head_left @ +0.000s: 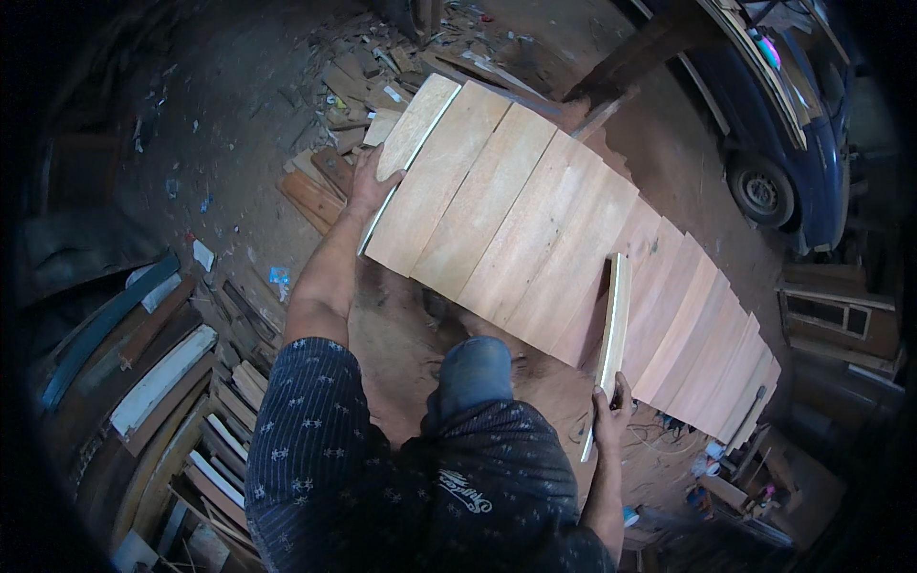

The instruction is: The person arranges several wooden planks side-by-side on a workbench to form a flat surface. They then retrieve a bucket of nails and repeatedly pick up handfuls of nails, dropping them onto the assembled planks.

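Here, left grip at board edge

Planks in a row, pale-edged board leftmost, slim board edge-on

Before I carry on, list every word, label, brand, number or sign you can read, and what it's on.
Dark patterned shirt: pale script lettering across it, which I won't copy out.
Small blue scrap on the floor: any print is too small to read.
Row of planks and wooden strip in the right hand: no lettering I can make out.
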Action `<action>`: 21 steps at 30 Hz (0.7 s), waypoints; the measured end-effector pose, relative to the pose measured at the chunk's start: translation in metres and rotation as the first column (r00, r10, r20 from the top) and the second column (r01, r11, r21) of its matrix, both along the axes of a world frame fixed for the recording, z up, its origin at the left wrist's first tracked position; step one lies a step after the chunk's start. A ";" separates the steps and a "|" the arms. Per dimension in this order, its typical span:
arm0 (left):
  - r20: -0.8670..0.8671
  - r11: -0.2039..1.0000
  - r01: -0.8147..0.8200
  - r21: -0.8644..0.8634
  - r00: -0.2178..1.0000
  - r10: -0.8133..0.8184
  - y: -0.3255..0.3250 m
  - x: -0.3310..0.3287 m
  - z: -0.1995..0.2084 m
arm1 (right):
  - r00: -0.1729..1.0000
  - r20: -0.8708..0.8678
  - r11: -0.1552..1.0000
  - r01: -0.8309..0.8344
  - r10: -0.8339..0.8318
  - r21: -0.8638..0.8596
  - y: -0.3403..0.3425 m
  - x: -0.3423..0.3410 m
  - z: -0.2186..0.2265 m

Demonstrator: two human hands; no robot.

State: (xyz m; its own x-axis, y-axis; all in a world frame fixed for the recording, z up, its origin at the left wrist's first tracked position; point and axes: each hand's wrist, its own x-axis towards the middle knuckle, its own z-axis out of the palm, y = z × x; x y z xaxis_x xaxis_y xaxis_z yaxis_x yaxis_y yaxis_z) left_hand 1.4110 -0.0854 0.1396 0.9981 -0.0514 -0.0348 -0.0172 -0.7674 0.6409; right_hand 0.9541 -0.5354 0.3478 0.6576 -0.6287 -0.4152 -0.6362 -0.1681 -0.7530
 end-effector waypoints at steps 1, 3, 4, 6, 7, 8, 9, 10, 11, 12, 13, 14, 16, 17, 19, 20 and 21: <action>-0.013 1.000 0.001 -0.017 1.000 -0.001 0.000 0.000 0.000 | 1.000 0.013 1.000 0.000 0.000 -0.016 0.004 0.003 0.004; 0.005 0.997 -0.002 0.081 1.000 0.001 0.003 0.001 -0.003 | 1.000 0.006 1.000 -0.002 0.002 -0.024 0.006 0.006 0.005; 0.037 0.981 -0.008 0.195 0.999 0.001 0.008 0.001 -0.004 | 1.000 -0.012 1.000 -0.005 0.004 -0.015 0.005 0.007 0.004; 0.203 0.968 -0.059 0.243 0.979 0.009 -0.009 0.000 0.004 | 0.999 0.027 1.000 0.029 -0.029 0.003 -0.004 -0.009 -0.007; 0.327 0.981 -0.087 0.173 0.945 0.026 -0.032 -0.012 0.018 | 0.998 0.016 0.998 0.056 -0.055 -0.038 0.001 -0.005 0.000; 0.354 0.996 -0.070 0.050 0.934 0.048 -0.067 -0.027 0.046 | 0.997 0.029 0.997 0.066 -0.065 -0.030 -0.002 -0.010 0.000; 0.374 0.996 -0.053 -0.072 0.924 0.076 -0.102 -0.048 0.074 | 0.997 0.016 0.997 0.076 -0.076 0.013 -0.003 -0.009 0.008; 0.292 0.983 0.038 -0.182 0.956 0.018 -0.136 -0.072 0.094 | 0.991 0.049 0.986 0.116 -0.122 0.116 -0.010 -0.016 -0.002; 0.214 0.952 0.108 -0.288 0.976 -0.045 -0.167 -0.097 0.106 | 0.978 0.076 0.970 0.178 -0.193 0.165 -0.010 -0.015 -0.003; 0.019 0.869 0.153 -0.471 0.986 -0.164 -0.197 -0.124 0.113 | 0.960 0.084 0.928 0.233 -0.267 0.291 -0.009 -0.008 0.003; -0.158 0.758 0.148 -0.636 0.936 -0.314 -0.230 -0.153 0.116 | 0.936 0.088 0.869 0.276 -0.339 0.412 -0.008 -0.005 0.011; -0.297 0.660 0.069 -0.748 0.854 -0.426 -0.265 -0.183 0.115 | 0.954 0.129 0.925 0.222 -0.271 0.308 -0.010 -0.006 0.015; -0.504 0.588 -0.057 -0.807 0.584 -0.636 -0.332 -0.238 0.150 | 0.973 0.181 0.988 0.126 -0.140 0.087 -0.017 -0.021 0.016; -0.614 0.632 -0.113 -0.767 0.418 -0.670 -0.363 -0.263 0.169 | 0.979 0.174 0.993 0.112 -0.103 -0.046 -0.019 -0.027 0.026; -0.613 0.559 -0.259 -0.788 0.241 -0.752 -0.410 -0.305 0.191 | 0.990 0.132 0.947 0.079 -0.039 -0.311 -0.025 -0.039 0.052; -0.598 0.531 -0.329 -0.780 0.143 -0.789 -0.429 -0.324 0.200 | 0.980 0.198 0.910 0.103 -0.023 -0.402 -0.030 -0.055 0.045; -0.561 0.493 -0.321 -0.809 0.168 -0.811 -0.443 -0.340 0.204 | 0.978 0.202 0.906 0.128 -0.048 -0.403 -0.034 -0.068 0.051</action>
